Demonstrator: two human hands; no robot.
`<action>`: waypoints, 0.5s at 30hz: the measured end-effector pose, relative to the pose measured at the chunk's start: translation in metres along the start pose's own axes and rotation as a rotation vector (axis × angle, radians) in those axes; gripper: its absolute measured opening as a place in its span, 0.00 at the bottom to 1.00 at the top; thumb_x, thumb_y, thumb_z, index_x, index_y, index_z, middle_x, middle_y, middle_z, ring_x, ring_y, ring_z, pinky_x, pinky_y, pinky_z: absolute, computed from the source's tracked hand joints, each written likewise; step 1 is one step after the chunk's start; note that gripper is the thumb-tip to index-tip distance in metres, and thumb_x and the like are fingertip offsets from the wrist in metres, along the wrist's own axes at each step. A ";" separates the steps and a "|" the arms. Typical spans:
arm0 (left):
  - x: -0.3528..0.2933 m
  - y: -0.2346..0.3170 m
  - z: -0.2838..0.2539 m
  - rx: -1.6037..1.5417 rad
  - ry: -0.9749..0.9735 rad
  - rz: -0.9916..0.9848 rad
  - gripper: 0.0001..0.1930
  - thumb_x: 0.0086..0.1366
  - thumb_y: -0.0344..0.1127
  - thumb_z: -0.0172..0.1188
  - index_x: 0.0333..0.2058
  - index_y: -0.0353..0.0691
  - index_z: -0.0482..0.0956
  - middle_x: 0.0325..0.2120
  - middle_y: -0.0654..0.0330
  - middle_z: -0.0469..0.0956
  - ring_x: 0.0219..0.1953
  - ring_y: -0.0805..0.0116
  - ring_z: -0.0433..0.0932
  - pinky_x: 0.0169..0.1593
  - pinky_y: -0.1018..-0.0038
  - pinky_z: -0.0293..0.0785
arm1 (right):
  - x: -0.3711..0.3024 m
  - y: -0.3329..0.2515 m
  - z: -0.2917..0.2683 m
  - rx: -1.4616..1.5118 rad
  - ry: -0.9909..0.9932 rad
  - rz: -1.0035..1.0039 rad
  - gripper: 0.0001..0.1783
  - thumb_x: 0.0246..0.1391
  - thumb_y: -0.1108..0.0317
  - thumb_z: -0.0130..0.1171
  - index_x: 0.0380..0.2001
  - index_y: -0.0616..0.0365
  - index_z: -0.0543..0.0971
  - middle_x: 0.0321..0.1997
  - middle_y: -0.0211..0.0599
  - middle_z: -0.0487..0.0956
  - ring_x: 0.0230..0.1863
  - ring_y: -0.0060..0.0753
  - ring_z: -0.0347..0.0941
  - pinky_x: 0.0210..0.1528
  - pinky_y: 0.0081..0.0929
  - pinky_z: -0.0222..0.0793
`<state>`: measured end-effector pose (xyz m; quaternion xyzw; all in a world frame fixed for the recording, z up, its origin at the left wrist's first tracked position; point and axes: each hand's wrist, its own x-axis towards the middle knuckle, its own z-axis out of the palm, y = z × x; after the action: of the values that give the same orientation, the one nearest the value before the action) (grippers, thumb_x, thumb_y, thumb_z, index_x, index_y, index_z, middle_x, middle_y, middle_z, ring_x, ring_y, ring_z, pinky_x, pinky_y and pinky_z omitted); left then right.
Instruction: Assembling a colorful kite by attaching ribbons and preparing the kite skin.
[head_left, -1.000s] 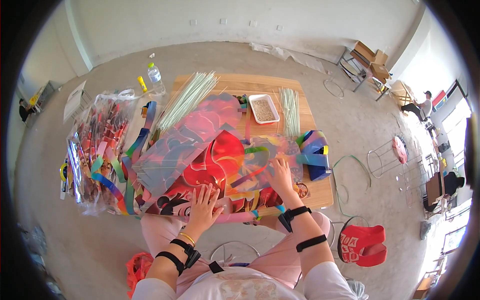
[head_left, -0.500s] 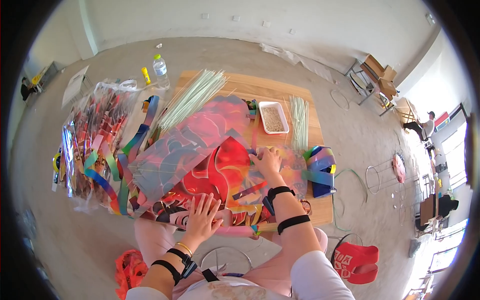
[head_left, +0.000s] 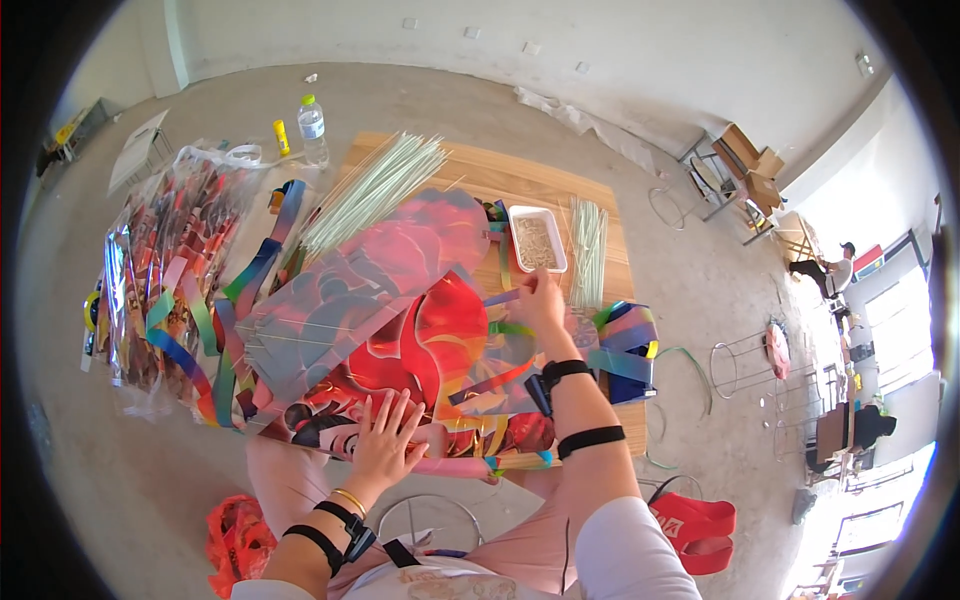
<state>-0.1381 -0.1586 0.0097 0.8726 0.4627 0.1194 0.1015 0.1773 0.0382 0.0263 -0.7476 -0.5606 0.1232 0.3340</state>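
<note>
Head view, left hand (head_left: 385, 445) flat on kite (head_left: 400, 330)

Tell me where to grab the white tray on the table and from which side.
Take the white tray by its long right rim, coming from the right where the right hand already is. It is a shallow rectangle holding loose brownish material, so keep it level. Its left rim borders the red kite sheet.

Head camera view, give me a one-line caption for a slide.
Left hand flat on a colourful red printed kite sheet on a wooden table; right hand pinches a thin stick beside a white tray.
</note>
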 end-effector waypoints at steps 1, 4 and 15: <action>0.002 0.001 0.000 -0.002 0.003 0.006 0.33 0.62 0.54 0.48 0.63 0.49 0.58 0.64 0.50 0.54 0.67 0.49 0.49 0.66 0.44 0.39 | 0.006 0.009 -0.015 -0.062 0.025 0.008 0.07 0.47 0.65 0.55 0.31 0.51 0.76 0.27 0.40 0.79 0.33 0.47 0.77 0.36 0.39 0.72; -0.006 -0.005 0.001 0.007 0.006 -0.015 0.33 0.62 0.54 0.48 0.64 0.49 0.57 0.65 0.50 0.54 0.67 0.49 0.49 0.66 0.44 0.38 | 0.012 0.007 -0.063 -0.169 -0.084 0.042 0.08 0.48 0.66 0.54 0.33 0.49 0.77 0.31 0.40 0.81 0.37 0.47 0.77 0.38 0.40 0.72; -0.004 -0.002 0.002 0.062 0.040 0.005 0.32 0.63 0.55 0.47 0.63 0.49 0.58 0.65 0.52 0.54 0.67 0.51 0.50 0.66 0.45 0.40 | 0.000 0.015 -0.169 -0.644 0.348 -0.243 0.07 0.46 0.70 0.54 0.31 0.50 0.79 0.35 0.40 0.77 0.41 0.47 0.74 0.43 0.42 0.69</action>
<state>-0.1414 -0.1611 0.0071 0.8739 0.4658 0.1229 0.0649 0.2829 -0.0254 0.1433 -0.7523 -0.5898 -0.2285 0.1845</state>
